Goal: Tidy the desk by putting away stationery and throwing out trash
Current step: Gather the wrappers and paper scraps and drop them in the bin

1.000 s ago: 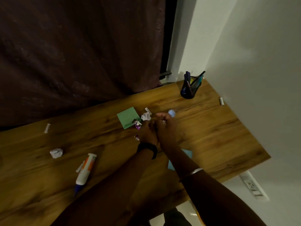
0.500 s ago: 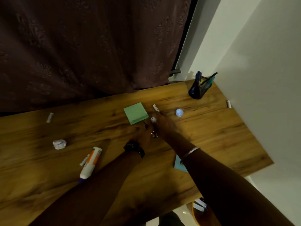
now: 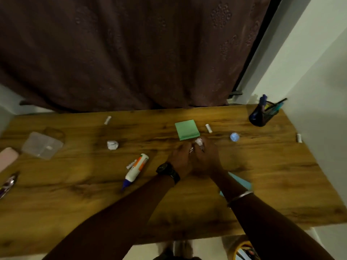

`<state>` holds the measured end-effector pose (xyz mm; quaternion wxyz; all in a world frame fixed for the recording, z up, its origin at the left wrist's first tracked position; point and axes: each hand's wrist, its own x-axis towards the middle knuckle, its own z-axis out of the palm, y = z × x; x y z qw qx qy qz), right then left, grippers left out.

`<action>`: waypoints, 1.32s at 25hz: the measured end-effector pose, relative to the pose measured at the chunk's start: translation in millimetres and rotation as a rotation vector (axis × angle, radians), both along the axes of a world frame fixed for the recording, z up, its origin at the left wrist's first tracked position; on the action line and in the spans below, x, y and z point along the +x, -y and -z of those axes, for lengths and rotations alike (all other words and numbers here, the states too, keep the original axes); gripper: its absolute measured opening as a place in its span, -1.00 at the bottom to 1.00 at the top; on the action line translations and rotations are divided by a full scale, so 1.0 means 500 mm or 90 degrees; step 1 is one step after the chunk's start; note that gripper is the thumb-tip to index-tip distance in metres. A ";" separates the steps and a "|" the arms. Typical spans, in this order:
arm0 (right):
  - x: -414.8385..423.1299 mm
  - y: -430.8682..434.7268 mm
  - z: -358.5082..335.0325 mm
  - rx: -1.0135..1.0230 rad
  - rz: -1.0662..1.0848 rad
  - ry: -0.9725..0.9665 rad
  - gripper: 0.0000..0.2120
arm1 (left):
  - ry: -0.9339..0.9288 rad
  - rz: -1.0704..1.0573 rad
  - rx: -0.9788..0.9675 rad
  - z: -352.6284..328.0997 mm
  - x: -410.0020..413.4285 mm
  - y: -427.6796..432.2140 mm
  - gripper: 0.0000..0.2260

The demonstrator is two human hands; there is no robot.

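Far left, half off the edge of the counter (image 3: 272, 175), a flat pink case (image 3: 7, 158); just below it a shiny silver-purple item (image 3: 8, 182), too blurred to name. Next, a clear plastic box (image 3: 42, 145), probably there to take small stationery. Then loose litter lying flat on the wood: a small white stub (image 3: 107, 120) near the back edge and a crumpled paper ball (image 3: 112, 145) nearer the middle, well apart from either hand. Beside that, a glue tube (image 3: 137, 169) on its side, blue tip toward the near edge, a small white bit (image 3: 130, 164) just beside it. At centre, left hand (image 3: 180, 160) and right hand (image 3: 205, 160) pressed together low over the wood, seemingly gathering scraps into one handful. Left fingers (image 3: 185, 149) curl in toward the right hand, something glinting between; cannot tell what, if anything, held. Right fingers (image 3: 203, 147) close round a white paper scrap (image 3: 199, 142), just at the near corner of the green sticky-note pad (image 3: 186, 129). Further right, a second white stub (image 3: 208, 128), a pale blue round cap (image 3: 234, 136), and a light blue sheet (image 3: 242, 182) partly hidden by the right forearm. Far right corner, a dark pen holder (image 3: 262, 115) stocked with pens, the likely home for stationery; a third stub (image 3: 299, 137) by the wall. Below the near edge, an orange-rimmed bin (image 3: 233, 249), probably where the scraps belong.
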<state>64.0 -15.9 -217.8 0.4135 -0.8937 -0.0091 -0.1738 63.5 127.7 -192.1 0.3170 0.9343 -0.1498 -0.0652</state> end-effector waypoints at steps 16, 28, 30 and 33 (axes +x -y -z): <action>0.032 -0.379 -0.090 -0.010 -0.295 -0.204 -0.93 | 0.025 -0.424 -0.016 -0.001 -0.093 -0.443 -0.52; 0.064 -0.557 -0.039 0.103 -0.167 -0.230 -0.87 | -0.218 -0.104 0.190 0.084 0.142 -0.563 -0.58; 0.068 -0.597 -0.037 0.093 -0.174 -0.225 -0.85 | -0.189 -0.150 0.142 0.066 0.121 -0.595 -0.52; 0.069 -0.688 -0.040 0.066 -0.249 -0.226 -0.91 | -0.138 -0.234 0.085 0.041 0.068 -0.677 -0.62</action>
